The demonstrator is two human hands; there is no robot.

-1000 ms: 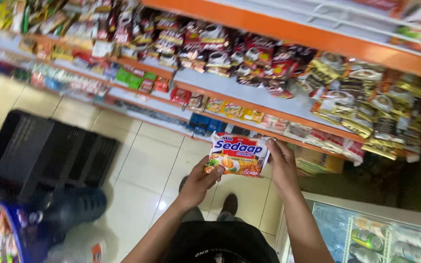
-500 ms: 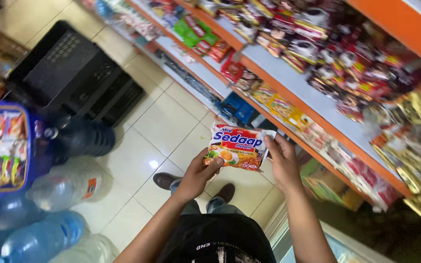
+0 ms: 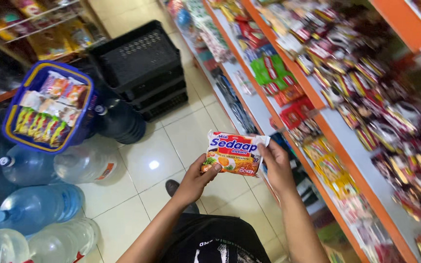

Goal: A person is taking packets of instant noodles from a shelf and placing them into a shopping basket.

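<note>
Both my hands hold one packet of instant noodles [image 3: 233,153], flat and face up, at chest height over the tiled floor. My left hand [image 3: 197,180] grips its lower left corner with the thumb on top. My right hand [image 3: 275,165] pinches its right edge. The packet is white, red and blue with a picture of noodles. Below it I see my dark shirt and one shoe [image 3: 173,186].
Orange-edged shelves [image 3: 339,146] packed with snack and noodle packets run along the right. At left a blue shopping basket [image 3: 81,131] with several packets rests on large water bottles [image 3: 35,207]. Stacked black crates [image 3: 144,63] stand behind on the tiled floor.
The view has swung left and down the aisle; the basket and bottles now fill the left side. My hands still hold the packet the same way.
</note>
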